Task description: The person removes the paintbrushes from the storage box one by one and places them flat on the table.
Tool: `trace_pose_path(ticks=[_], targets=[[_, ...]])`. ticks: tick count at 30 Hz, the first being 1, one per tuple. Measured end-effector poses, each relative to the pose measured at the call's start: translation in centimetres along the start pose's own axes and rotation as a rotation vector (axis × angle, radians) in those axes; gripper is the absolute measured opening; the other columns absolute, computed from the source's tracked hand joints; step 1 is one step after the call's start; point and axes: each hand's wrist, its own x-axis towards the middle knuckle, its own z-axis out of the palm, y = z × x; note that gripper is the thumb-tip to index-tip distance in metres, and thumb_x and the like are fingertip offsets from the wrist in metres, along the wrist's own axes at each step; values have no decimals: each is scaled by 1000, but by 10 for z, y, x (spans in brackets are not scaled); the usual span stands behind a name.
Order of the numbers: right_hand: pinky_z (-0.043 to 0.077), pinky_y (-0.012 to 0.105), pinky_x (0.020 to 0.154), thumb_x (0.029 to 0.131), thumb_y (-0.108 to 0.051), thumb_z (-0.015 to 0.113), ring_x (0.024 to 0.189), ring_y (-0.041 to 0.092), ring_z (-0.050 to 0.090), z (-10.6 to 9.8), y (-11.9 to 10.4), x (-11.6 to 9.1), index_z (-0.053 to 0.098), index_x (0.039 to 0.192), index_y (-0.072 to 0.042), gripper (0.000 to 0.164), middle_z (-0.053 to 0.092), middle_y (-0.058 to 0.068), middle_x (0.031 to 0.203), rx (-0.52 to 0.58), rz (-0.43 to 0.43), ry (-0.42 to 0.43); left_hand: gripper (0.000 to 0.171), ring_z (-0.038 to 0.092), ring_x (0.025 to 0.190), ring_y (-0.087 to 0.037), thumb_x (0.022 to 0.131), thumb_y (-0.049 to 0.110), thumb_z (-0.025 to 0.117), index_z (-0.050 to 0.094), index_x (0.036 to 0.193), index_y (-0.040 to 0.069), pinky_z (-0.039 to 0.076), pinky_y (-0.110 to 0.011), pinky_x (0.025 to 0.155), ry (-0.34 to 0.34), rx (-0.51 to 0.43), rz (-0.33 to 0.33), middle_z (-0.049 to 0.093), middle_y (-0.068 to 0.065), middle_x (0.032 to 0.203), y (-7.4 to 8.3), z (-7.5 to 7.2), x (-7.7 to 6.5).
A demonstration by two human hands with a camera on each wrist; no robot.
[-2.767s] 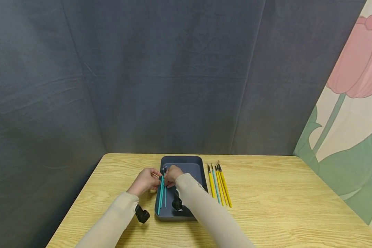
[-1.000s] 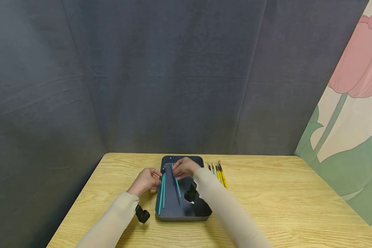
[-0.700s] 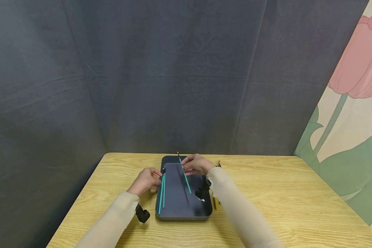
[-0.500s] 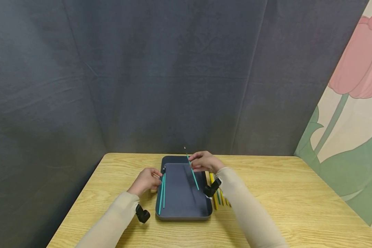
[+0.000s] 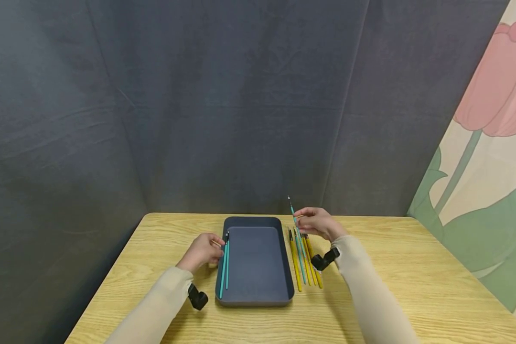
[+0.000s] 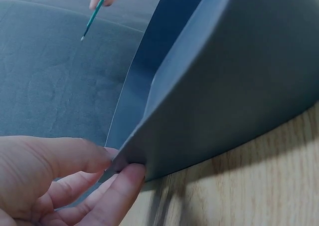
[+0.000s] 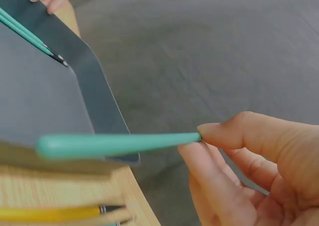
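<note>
My right hand point(image 5: 319, 223) pinches a teal paintbrush point(image 5: 291, 209) between thumb and fingertips, raised over the brushes right of the tray. Its bristle end points up and away; in the right wrist view the rounded handle point(image 7: 114, 143) sticks out toward the camera. At the dark grey tray point(image 5: 258, 267), my left hand point(image 5: 202, 251) grips the left side wall. The left wrist view has the thumb and fingers point(image 6: 127, 178) on either side of the tray's rim point(image 6: 187, 69). Two teal paintbrushes point(image 5: 222, 282) lie side by side inside along the left wall.
Just right of the tray, several yellow paintbrushes point(image 5: 296, 274) and a teal one point(image 5: 301, 265) lie in a row on the wooden table point(image 5: 391, 277). A dark grey curtain point(image 5: 241, 119) hangs behind the table, with a tulip-patterned panel point(image 5: 486, 181) at the right.
My right hand has lifted one teal paintbrush out of the tray and carried it rightward past the right wall, above the row. My left hand has stayed at the left wall.
</note>
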Motion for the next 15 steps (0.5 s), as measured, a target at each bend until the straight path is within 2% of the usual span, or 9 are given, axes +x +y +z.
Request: trace_pose_path(ticks=[7, 12, 15], targets=[[57, 30, 83, 95, 1, 53, 81, 8, 67, -26, 18, -11, 43, 134, 12, 42, 65, 3, 94, 32, 16, 17, 29, 59, 67, -16, 80, -10, 65, 63, 108, -7, 57, -33, 61, -2, 8, -5, 61, -12, 84, 2, 0, 0], [55, 33, 88, 95, 0, 55, 86, 9, 67, -36, 31, -14, 42, 137, 10, 45, 64, 13, 106, 2, 56, 34, 28, 58, 67, -16, 80, -10, 66, 63, 107, -6, 57, -32, 61, 4, 15, -18, 61, -11, 83, 2, 0, 0], [56, 32, 86, 94, 0, 57, 90, 13, 68, -39, 39, -14, 43, 136, 10, 46, 63, 16, 109, 1, 82, 54, 27, 59, 68, -17, 80, -10, 66, 63, 106, -6, 57, -32, 61, 4, 15, -18, 61, -12, 84, 1, 1, 0]])
